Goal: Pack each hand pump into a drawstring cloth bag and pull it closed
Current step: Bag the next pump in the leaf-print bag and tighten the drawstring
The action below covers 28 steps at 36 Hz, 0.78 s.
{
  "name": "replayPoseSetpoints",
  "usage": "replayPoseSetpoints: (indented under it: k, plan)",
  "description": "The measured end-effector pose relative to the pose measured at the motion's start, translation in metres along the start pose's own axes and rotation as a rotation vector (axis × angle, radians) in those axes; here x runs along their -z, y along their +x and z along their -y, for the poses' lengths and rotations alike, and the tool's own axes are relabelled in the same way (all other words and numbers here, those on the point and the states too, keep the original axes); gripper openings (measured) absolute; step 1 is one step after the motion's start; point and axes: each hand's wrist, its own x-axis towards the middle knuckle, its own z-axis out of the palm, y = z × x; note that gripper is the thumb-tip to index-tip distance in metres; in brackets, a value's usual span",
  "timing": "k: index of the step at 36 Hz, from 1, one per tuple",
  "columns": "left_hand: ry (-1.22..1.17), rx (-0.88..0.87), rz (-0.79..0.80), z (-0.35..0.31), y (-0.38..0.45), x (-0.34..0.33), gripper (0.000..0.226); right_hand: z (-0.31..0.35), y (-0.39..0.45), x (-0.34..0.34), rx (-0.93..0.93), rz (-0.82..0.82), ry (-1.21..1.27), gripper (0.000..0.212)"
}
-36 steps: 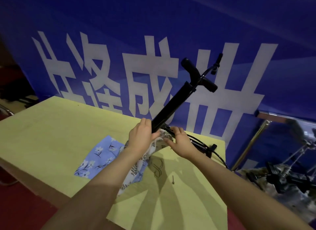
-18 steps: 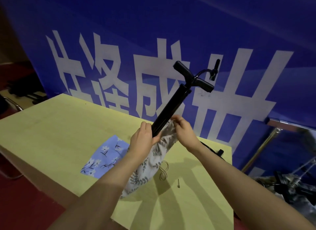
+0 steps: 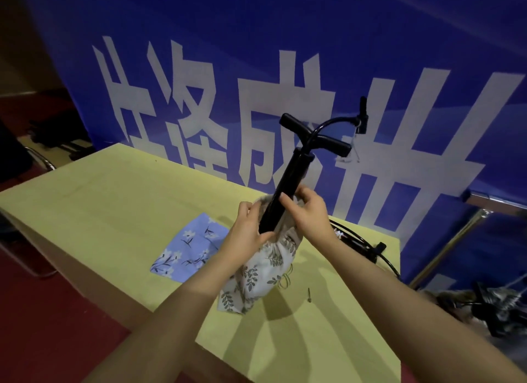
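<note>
My left hand [image 3: 251, 228] pinches the near rim of the leaf-print drawstring bag [image 3: 261, 268], thumb curled over the gathered cloth, with the lower barrel of the black hand pump [image 3: 288, 183] lying against my fingers. My right hand [image 3: 306, 211] curls over the far side of the rim, fingers hooked round the cloth and pressing it in toward the barrel.

A second ago my right hand was lower, down by the spare pump on the table, and the bag mouth sat slack around the pump's foot. Since then I have drawn the cloth up the barrel and the pump has tipped more upright, so its lower part is now inside the bag. I judge the stuffing step about half done: the upper barrel, the T-handle and the curled hose still stand clear above the mouth, well beyond my grip.

The bag's bottom rests on the yellow table [image 3: 114, 211], and its drawstring loops [image 3: 286, 280] hang loose beside it, so closing has not begun. A small dark pin [image 3: 309, 294] lies just beside the bag. To my left a blue floral bag [image 3: 188, 245] lies flat, apart from my hands. Past my right wrist a second pump [image 3: 368, 245] lies near the table's far edge, and behind it all hangs the blue banner [image 3: 285, 54].
</note>
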Motion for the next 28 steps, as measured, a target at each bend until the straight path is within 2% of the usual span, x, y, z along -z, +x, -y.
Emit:
replayPoseSetpoints:
  k: [3, 6, 13, 15, 17, 19, 21, 25, 28]
  plan:
    - [0.02, 0.005, 0.059, 0.003, -0.004, 0.001, 0.06, -0.008, -0.006, -0.008, 0.01, -0.024, -0.103, 0.028]
    - [0.001, 0.006, 0.027, 0.003, -0.007, 0.005, 0.054, -0.013, -0.013, -0.015, 0.033, -0.014, -0.197, 0.027]
    - [-0.167, 0.071, -0.314, -0.01, -0.008, 0.021, 0.032, -0.019, -0.023, -0.03, 0.041, 0.034, -0.34, 0.025]
    - [-0.16, 0.029, -0.394, -0.016, -0.01, 0.027, 0.042, -0.023, -0.025, -0.033, 0.017, 0.065, -0.384, 0.027]
    - [-0.042, -0.056, -0.414, -0.016, -0.011, 0.032, 0.068, -0.026, -0.028, -0.035, 0.0, 0.093, -0.409, 0.029]
    - [0.144, -0.121, -0.376, -0.018, -0.011, 0.037, 0.091, -0.03, -0.031, -0.037, 0.001, 0.114, -0.426, 0.029]
    - [0.302, -0.175, -0.324, -0.021, -0.011, 0.039, 0.103, -0.032, -0.032, -0.04, -0.002, 0.135, -0.43, 0.029]
    - [0.521, -0.254, -0.217, -0.023, -0.012, 0.037, 0.112, -0.036, -0.033, -0.045, -0.043, 0.157, -0.374, 0.031]
    - [0.531, -0.196, -0.139, -0.024, -0.012, 0.039, 0.1, -0.036, -0.035, -0.042, -0.034, 0.175, -0.338, 0.03]
